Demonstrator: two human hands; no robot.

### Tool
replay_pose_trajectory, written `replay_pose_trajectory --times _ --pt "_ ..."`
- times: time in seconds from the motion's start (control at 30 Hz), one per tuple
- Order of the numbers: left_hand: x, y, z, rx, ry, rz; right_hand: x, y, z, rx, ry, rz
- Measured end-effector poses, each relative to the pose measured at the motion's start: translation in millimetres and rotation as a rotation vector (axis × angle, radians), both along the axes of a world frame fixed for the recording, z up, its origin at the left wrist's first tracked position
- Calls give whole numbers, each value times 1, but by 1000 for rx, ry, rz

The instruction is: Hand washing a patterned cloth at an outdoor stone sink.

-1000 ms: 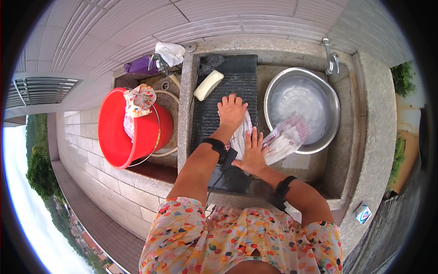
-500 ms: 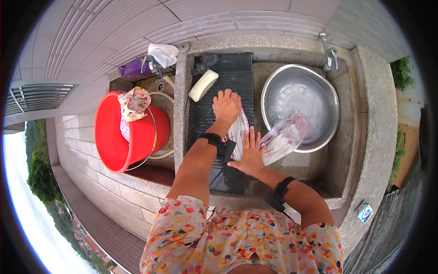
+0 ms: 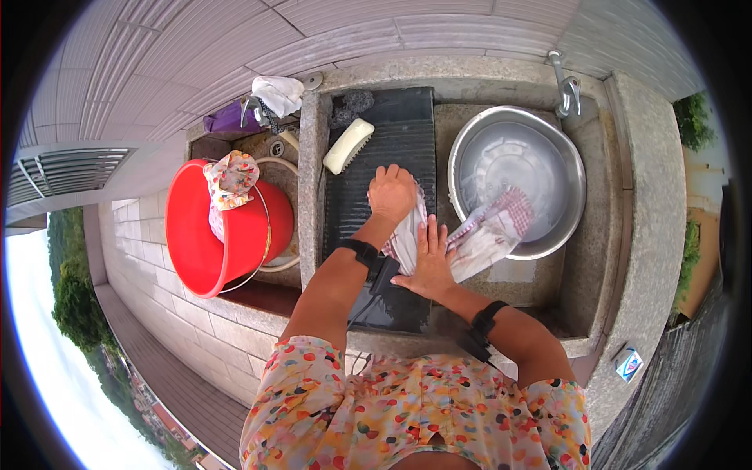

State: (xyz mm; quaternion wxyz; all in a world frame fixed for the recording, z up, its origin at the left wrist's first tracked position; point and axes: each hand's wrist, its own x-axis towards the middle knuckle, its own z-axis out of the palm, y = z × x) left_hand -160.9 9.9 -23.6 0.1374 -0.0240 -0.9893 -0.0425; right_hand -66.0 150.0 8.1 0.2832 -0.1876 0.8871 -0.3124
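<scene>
Left hand (image 3: pixel 393 193) slightly bodyward, clenched on cloth (image 3: pixel 489 243), long axis aslant rightward into basin (image 3: pixel 560 145); right hand (image 3: pixel 431 272) flat

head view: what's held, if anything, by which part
Left hand seems to grip the cloth by its end on the washboard; right hand lies flat.

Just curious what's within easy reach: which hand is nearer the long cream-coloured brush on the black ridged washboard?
Left. The left hand is below and right of the brush; the right hand is farther off, lower and more to the right. Neither touches it.
</scene>
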Motion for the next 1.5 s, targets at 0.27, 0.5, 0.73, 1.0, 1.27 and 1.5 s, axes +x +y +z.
replay_pose_trajectory --times 0.27,0.5,0.73,1.0,1.27,1.5 --pt "27 13 30 459 -286 -90 -3 4 -2 52 -35 -18" --pt "54 16 23 192 -76 -358 -2 4 2 7 -32 -19" --pt "-29 9 11 157 -32 248 1 3 -8 -3 38 1" --pt "109 20 33 307 27 -401 4 7 -22 71 187 41" --pt "-36 18 11 204 30 221 -4 5 -6 27 63 -3" --pt "90 28 49 430 -52 -274 0 6 -19 54 77 16"
